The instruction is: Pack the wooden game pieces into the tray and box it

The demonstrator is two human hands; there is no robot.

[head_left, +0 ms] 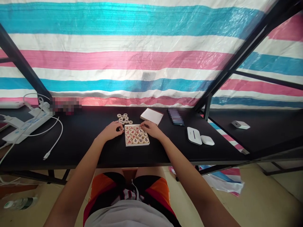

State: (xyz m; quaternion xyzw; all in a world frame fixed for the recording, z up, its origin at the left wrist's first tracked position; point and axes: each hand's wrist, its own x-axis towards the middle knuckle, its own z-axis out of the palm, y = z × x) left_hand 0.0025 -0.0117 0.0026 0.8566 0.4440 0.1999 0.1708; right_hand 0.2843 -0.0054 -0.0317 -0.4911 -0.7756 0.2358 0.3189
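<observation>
A shallow white box lies on the desk before me, with rows of round Chinese chess pieces in it, marked in red and black. My left hand is at the box's left side, thumb and fingertips pinched on what looks like a pale chess piece, mostly hidden. At the box's far right corner is my right hand, its thumb and finger closed on a piece there. Several loose chess pieces with black characters sit in a cluster just behind the box and my left fingers.
A white-faced box lid lies behind my right hand. Further right are a blurred phone, a white rectangular device and a white rounded case. A power strip with a loose white cable occupies the left.
</observation>
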